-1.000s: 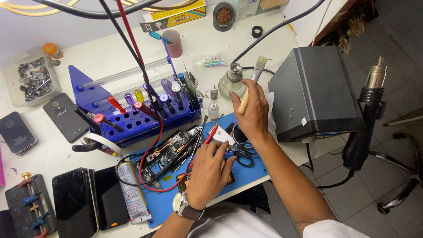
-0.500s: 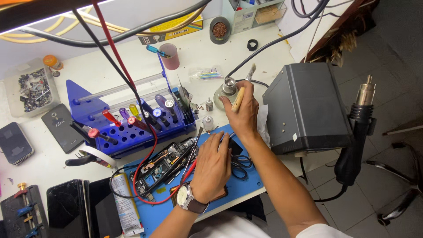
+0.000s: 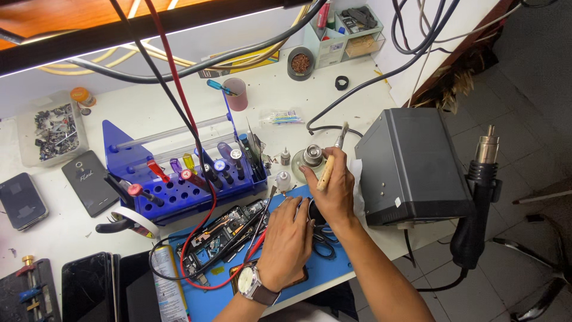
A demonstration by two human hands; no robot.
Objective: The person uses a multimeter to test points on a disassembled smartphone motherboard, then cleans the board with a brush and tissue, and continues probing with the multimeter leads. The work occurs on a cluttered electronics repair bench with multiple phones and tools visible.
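near frame centre, right hand (image 3: 335, 194) fingers pinch a brush (image 3: 331, 160) over the bottle (image 3: 312, 157); left hand (image 3: 288, 241) fingers curl, pressing the opened phone (image 3: 223, 237): best kept steady.

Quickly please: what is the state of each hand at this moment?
Left hand: palm down on the blue mat beside the opened phone; any grip cannot be told.
Right hand: closed around a brush, by the dispenser bottle.
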